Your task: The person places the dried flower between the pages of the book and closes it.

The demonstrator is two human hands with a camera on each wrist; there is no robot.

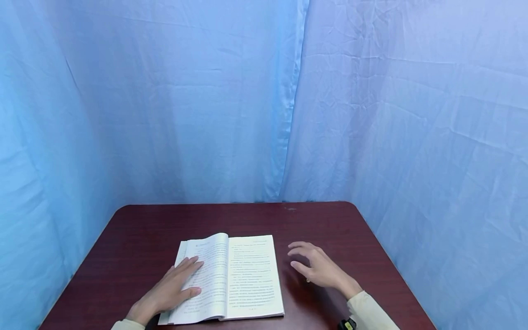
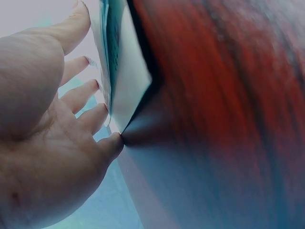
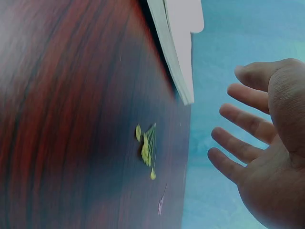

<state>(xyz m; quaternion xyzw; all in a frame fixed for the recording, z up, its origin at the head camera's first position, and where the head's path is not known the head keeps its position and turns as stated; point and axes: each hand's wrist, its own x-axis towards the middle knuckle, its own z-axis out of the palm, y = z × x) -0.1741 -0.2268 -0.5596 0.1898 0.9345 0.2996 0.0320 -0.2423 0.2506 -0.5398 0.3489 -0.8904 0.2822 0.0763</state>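
Observation:
An open book (image 1: 252, 275) with printed pages lies on the dark red-brown table. Its left pages bow upward near the spine. My left hand (image 1: 172, 288) rests on the left page with fingers spread and thumb apart. In the left wrist view, its fingertips (image 2: 97, 114) are along the edge of the pages. To the right of the book my right hand (image 1: 321, 269) hovers over the table with loosely bent fingers, holding nothing. Below it, the right wrist view has a yellow sprig (image 3: 147, 149) with thin green stems and a slim pinkish sprig (image 3: 161, 202) lying on the wood.
The table (image 1: 243, 217) has rounded far corners. Blue cloth curtains (image 1: 206, 114) hang behind it and along both sides. A black device (image 1: 347, 324) with a yellow mark is at the right wrist, beside the pale sleeve (image 1: 369, 311).

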